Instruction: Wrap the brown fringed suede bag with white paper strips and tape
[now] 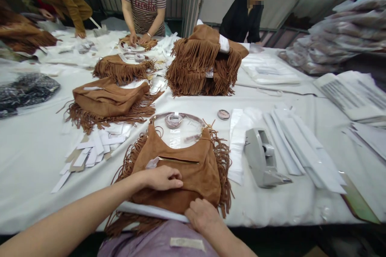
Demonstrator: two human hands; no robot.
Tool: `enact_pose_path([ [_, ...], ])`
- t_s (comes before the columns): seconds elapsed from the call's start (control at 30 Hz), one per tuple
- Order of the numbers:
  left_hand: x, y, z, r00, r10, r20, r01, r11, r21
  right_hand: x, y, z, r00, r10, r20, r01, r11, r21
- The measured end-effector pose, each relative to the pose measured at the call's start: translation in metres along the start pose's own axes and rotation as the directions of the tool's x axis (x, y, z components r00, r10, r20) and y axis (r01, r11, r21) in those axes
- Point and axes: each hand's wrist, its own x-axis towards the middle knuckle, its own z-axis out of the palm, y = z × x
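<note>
A brown suede fringed bag (193, 168) lies flat at the table's near edge, its zip facing up and its handle wrapped in clear plastic. My left hand (163, 178) rests on the bag's lower left part with the fingers curled and pressed onto the suede. My right hand (202, 215) pinches the bag's bottom edge, where a white strip (150, 211) runs under it. A small roll of tape (173, 120) sits inside the handle loop.
A grey tape dispenser (262, 158) stands right of the bag, beside white paper strips (295, 144). More fringed bags (108, 102) and a stack (202, 62) lie further back. White card pieces (90, 150) are at left. Other people work at the far side.
</note>
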Motion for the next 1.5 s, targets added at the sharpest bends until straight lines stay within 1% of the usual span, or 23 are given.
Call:
enact_pose_path([
  [0.03, -0.001, -0.003, -0.004, 1.000, -0.011, -0.005, 0.010, 0.999, -0.052, -0.009, 0.008, -0.011, 0.999, 0.029, 0.031, -0.032, 0.996, 0.080],
  [0.1, -0.004, -0.009, -0.011, 0.994, -0.105, 0.010, 0.105, 0.974, -0.202, -0.034, 0.032, -0.040, 0.989, 0.126, 0.072, -0.141, 0.954, 0.263],
  [0.17, -0.005, -0.014, -0.016, 0.970, -0.229, 0.082, 0.243, 0.890, -0.386, -0.066, 0.066, -0.064, 0.942, 0.322, 0.098, -0.333, 0.850, 0.408],
  [0.2, -0.006, -0.015, -0.018, 0.958, -0.262, 0.116, 0.286, 0.845, -0.451, -0.081, 0.084, -0.070, 0.888, 0.448, 0.104, -0.444, 0.778, 0.445],
  [0.23, -0.007, -0.015, -0.019, 0.955, -0.266, 0.133, 0.297, 0.830, -0.472, -0.094, 0.101, -0.072, 0.795, 0.602, 0.076, -0.568, 0.694, 0.442],
  [0.3, -0.008, -0.009, -0.019, 0.968, -0.218, 0.124, 0.248, 0.901, -0.356, -0.111, 0.126, -0.066, 0.623, 0.782, 0.028, -0.731, 0.569, 0.377],
  [0.33, -0.009, -0.005, -0.018, 0.976, -0.183, 0.116, 0.206, 0.950, -0.235, -0.112, 0.133, -0.060, 0.567, 0.823, -0.047, -0.773, 0.551, 0.316],
  [0.37, -0.010, -0.001, -0.015, 0.982, -0.150, 0.111, 0.161, 0.982, -0.096, -0.108, 0.134, -0.055, 0.556, 0.819, -0.144, -0.781, 0.573, 0.248],
  [0.4, -0.011, 0.004, -0.012, 0.987, -0.124, 0.104, 0.120, 0.992, 0.038, -0.100, 0.129, -0.050, 0.583, 0.771, -0.255, -0.755, 0.630, 0.179],
  [0.43, -0.012, 0.009, -0.007, 0.991, -0.104, 0.088, 0.090, 0.984, 0.153, -0.089, 0.120, -0.047, 0.636, 0.683, -0.359, -0.696, 0.709, 0.116],
  [0.47, -0.014, 0.014, -0.002, 0.994, -0.090, 0.056, 0.074, 0.966, 0.247, -0.075, 0.106, -0.046, 0.701, 0.566, -0.435, -0.603, 0.795, 0.062],
  [0.5, -0.015, 0.017, 0.004, 0.997, -0.079, 0.013, 0.070, 0.943, 0.326, -0.060, 0.089, -0.045, 0.768, 0.438, -0.467, -0.481, 0.876, 0.031],
  [0.57, -0.019, 0.023, 0.016, 0.994, -0.065, -0.084, 0.095, 0.893, 0.439, -0.031, 0.054, -0.044, 0.875, 0.220, -0.430, -0.233, 0.972, 0.025],
  [0.6, -0.021, 0.026, 0.022, 0.991, -0.062, -0.119, 0.111, 0.874, 0.474, -0.018, 0.038, -0.042, 0.909, 0.138, -0.394, -0.141, 0.990, 0.021],
  [0.67, -0.026, 0.030, 0.032, 0.984, -0.051, -0.171, 0.132, 0.852, 0.506, 0.001, 0.014, -0.034, 0.938, 0.082, -0.336, -0.080, 0.997, 0.020],
  [0.77, -0.034, 0.034, 0.044, 0.970, -0.033, -0.241, 0.156, 0.842, 0.516, 0.017, 0.000, -0.017, 0.942, 0.143, -0.303, -0.147, 0.989, 0.008],
  [0.87, -0.037, 0.032, 0.054, 0.956, -0.073, -0.283, 0.223, 0.807, 0.547, 0.024, 0.001, -0.006, 0.927, 0.212, -0.309, -0.224, 0.975, -0.002],
  [0.97, -0.034, 0.027, 0.062, 0.939, -0.129, -0.320, 0.299, 0.768, 0.566, 0.028, 0.005, -0.003, 0.924, 0.235, -0.302, -0.251, 0.968, -0.014],
  [1.13, -0.033, 0.023, 0.072, 0.922, -0.102, -0.374, 0.318, 0.752, 0.578, 0.029, 0.007, -0.006, 0.951, 0.225, -0.213, -0.235, 0.972, -0.023],
  [1.23, -0.034, 0.023, 0.076, 0.920, -0.062, -0.387, 0.298, 0.752, 0.588, 0.025, 0.009, -0.003, 0.947, 0.133, -0.292, -0.147, 0.989, -0.026],
  [1.33, -0.035, 0.020, 0.080, 0.927, 0.008, -0.376, 0.241, 0.754, 0.611, 0.019, 0.008, 0.009, 0.904, 0.035, -0.427, -0.062, 0.997, -0.049],
  [1.43, -0.036, 0.015, 0.085, 0.920, 0.062, -0.387, 0.220, 0.735, 0.641, 0.017, 0.005, 0.019, 0.856, 0.026, -0.517, -0.067, 0.996, -0.061],
  [1.5, -0.036, 0.012, 0.089, 0.906, 0.080, -0.415, 0.239, 0.711, 0.661, 0.019, 0.003, 0.020, 0.855, 0.038, -0.518, -0.082, 0.995, -0.061],
])
